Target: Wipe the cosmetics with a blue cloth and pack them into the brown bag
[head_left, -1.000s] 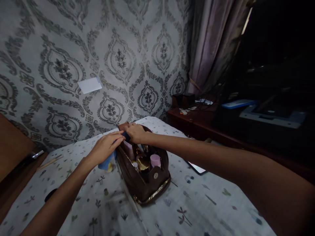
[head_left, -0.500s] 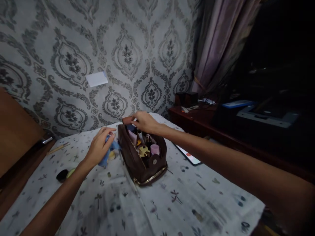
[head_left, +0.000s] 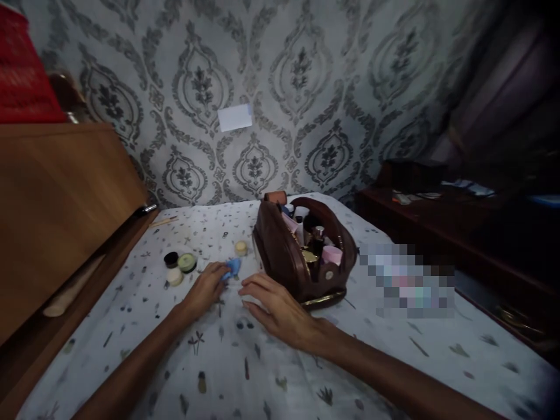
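Observation:
My left hand point(head_left: 205, 291) is closed on a small blue cloth point(head_left: 234, 267), low over the patterned tablecloth. My right hand point(head_left: 280, 312) holds nothing, its fingers loosely apart, just in front of a brown cosmetic bag point(head_left: 277, 251). The bag stands unzipped. Inside are several bottles and containers, among them a pink round container point(head_left: 332, 255); a brown cylindrical thing point(head_left: 275, 198) shows at its far end. A small yellowish jar point(head_left: 241, 248) sits between the cloth and the bag. Left of my left hand are a green-topped jar point(head_left: 187, 262), a cream jar point(head_left: 174, 277) and a black lid point(head_left: 171, 259).
A wooden cabinet point(head_left: 65, 216) borders the table at left, with a red bag point(head_left: 28, 70) on top. Thin sticks point(head_left: 161, 221) lie near the back left edge. A pixelated flat object point(head_left: 406, 283) lies right of the bag. Dark red furniture point(head_left: 385, 204) stands at right.
My right hand has left the brown thing at the bag's far end and come down in front of the bag. My left hand has lowered with the blue cloth. The view has turned left.

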A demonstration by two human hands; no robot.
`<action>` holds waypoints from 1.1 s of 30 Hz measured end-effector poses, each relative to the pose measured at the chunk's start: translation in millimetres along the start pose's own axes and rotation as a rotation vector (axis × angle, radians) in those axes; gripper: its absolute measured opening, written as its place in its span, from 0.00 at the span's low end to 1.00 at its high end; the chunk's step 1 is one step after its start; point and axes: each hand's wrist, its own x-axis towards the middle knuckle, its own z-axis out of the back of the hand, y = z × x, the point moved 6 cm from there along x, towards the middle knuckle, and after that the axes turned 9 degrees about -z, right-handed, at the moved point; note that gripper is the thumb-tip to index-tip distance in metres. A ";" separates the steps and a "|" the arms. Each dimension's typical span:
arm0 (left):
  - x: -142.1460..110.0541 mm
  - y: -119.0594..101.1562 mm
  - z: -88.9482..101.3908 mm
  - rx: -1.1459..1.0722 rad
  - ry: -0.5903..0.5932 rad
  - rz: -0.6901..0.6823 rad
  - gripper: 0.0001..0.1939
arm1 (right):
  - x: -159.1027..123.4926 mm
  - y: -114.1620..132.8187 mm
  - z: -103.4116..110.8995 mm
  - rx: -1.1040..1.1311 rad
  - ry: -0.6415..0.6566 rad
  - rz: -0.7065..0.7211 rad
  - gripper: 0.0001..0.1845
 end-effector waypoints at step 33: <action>5.1 -9.2 0.9 -0.710 -0.366 0.308 0.18 | 15.1 -83.6 -80.0 1.007 -0.210 -0.639 0.29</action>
